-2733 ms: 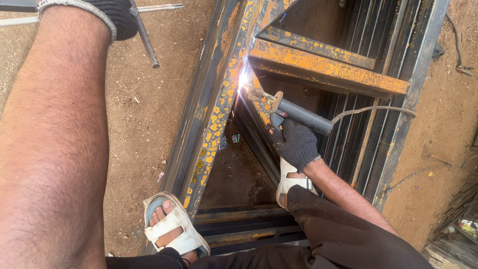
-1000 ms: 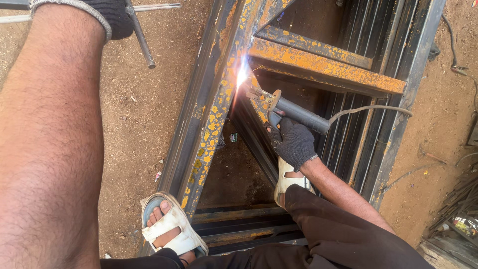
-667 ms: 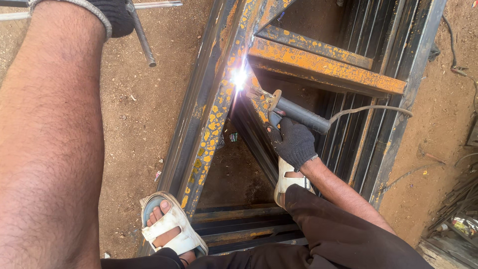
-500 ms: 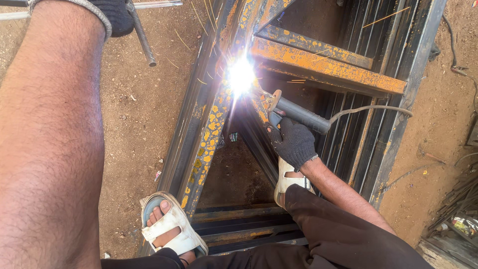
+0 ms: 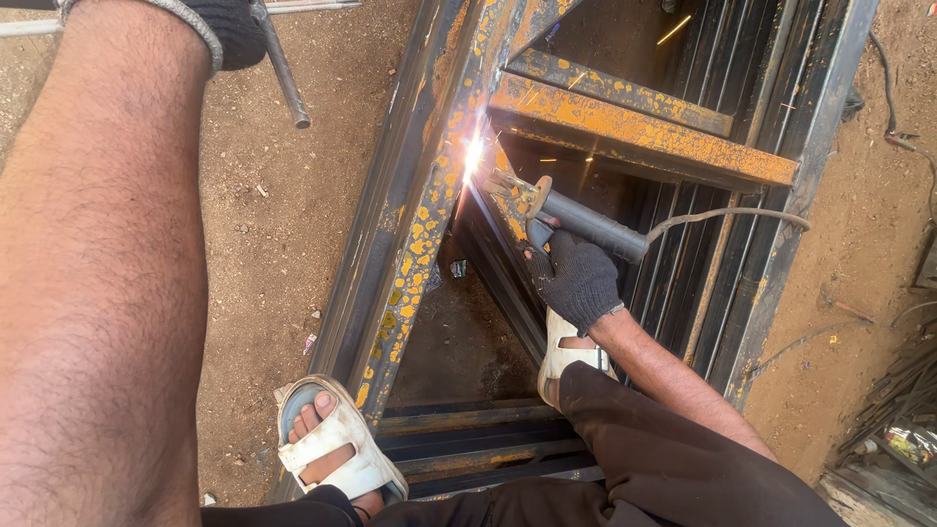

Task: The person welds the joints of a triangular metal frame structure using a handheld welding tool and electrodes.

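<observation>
My right hand (image 5: 578, 280), in a dark knit glove, is shut on a grey welding electrode holder (image 5: 591, 223). Its electrode tip touches the joint of a black steel frame with orange rust patches (image 5: 415, 234), where a bright arc (image 5: 474, 156) burns and a few sparks fly. A thin cable (image 5: 732, 212) runs from the holder to the right. My left arm fills the left side. My left hand (image 5: 226, 23), gloved, sits at the top edge, closed around a thin metal rod (image 5: 283, 76) that points down over the dirt.
An orange rusted crossbar (image 5: 639, 129) meets the frame at the weld. Several dark steel bars (image 5: 722, 254) lie beneath. My feet in white sandals rest on the frame, left foot (image 5: 334, 447) and right foot (image 5: 566, 353). Brown dirt ground (image 5: 264, 244) surrounds it; scrap metal (image 5: 893, 429) lies at lower right.
The arc flared very bright half a second ago and is now smaller, sitting slightly lower on the joint. Both hands have stayed almost where they were.
</observation>
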